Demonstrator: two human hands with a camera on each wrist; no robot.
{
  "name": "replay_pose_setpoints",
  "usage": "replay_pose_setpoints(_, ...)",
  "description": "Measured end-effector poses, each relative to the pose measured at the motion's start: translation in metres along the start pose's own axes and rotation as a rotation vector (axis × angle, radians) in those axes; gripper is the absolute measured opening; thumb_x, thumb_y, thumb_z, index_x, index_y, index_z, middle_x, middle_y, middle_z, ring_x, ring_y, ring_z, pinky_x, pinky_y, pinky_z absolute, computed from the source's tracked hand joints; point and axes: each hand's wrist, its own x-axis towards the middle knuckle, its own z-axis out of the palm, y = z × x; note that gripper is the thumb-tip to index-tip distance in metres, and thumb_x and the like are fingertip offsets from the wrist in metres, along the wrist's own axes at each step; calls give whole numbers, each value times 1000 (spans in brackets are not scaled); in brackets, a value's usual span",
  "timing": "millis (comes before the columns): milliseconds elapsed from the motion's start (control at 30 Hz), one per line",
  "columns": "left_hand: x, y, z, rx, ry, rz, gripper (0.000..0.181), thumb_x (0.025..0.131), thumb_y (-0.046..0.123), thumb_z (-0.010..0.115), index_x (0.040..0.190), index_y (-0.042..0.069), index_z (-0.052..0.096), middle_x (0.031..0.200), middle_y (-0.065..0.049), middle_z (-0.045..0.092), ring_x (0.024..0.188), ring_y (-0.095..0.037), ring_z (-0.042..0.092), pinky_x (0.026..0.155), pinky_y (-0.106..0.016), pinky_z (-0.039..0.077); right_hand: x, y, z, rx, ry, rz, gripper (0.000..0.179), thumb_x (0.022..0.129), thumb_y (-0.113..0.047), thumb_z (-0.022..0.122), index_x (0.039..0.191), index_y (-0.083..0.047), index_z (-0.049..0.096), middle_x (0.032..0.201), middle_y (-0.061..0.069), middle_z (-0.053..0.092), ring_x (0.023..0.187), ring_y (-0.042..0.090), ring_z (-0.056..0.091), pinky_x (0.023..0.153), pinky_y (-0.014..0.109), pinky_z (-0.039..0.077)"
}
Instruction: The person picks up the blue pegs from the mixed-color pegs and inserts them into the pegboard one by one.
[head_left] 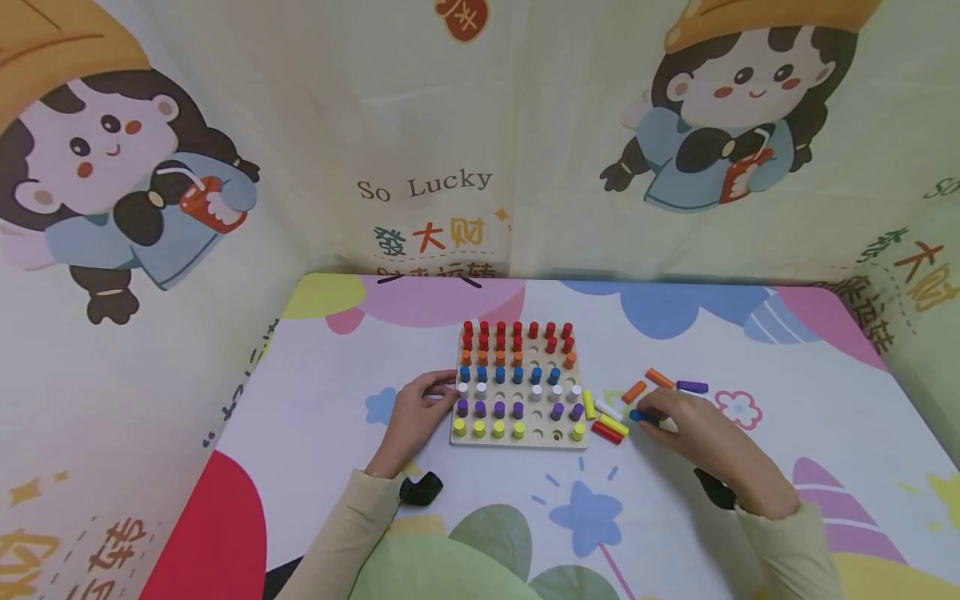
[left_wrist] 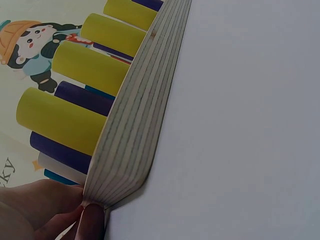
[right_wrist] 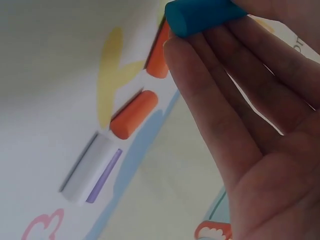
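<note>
A wooden pegboard (head_left: 558,444) lies on the table, bearing rows of red, orange, blue, white, purple and yellow pegs; some holes are bare. At its left edge my left hand (head_left: 413,414) grips the board, and the left wrist view shows its fingers (left_wrist: 45,200) at the board's layered corner beside the yellow pegs (left_wrist: 62,120). To the right of the board, my right hand (head_left: 693,429) pinches a blue peg (right_wrist: 200,17) between thumb and fingertips, just over the loose pegs. Part of that peg is hidden by the thumb.
Loose pegs lie right of the board: a red peg (head_left: 607,432), yellow pegs (head_left: 614,425), a white peg (head_left: 608,409), orange pegs (head_left: 634,392) and a purple peg (head_left: 692,387). A printed curtain (head_left: 562,233) hangs behind the patterned table (head_left: 420,325).
</note>
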Motion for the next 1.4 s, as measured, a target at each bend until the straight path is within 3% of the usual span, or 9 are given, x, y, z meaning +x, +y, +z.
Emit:
replay_pose_setpoints(433, 1, -2, 1, 7, 2, 6, 36, 93, 20, 71, 128, 13, 66, 121, -3, 68, 100, -16, 66, 87, -34, 58, 13, -7, -3, 67, 17, -5, 22, 81, -5, 80, 101, -5, 72, 91, -2, 70, 83, 14, 69, 78, 38, 60)
replay_pose_setpoints(1200, 3, -4, 3, 19, 4, -20, 35, 93, 22, 70, 127, 16, 66, 120, 0, 68, 98, -15, 66, 88, -33, 58, 44, -22, -4, 112, 26, 5, 21, 85, -6, 76, 104, -3, 68, 97, 8, 72, 90, 24, 72, 78, 41, 60)
replay_pose_setpoints(1400, 3, -3, 2, 15, 4, -17, 35, 93, 22, 70, 127, 15, 66, 121, 0, 68, 98, -14, 65, 87, -33, 58, 48, -23, -2, 129, 35, -8, 28, 86, -6, 76, 113, -2, 68, 105, 10, 72, 94, 26, 72, 80, 42, 60)
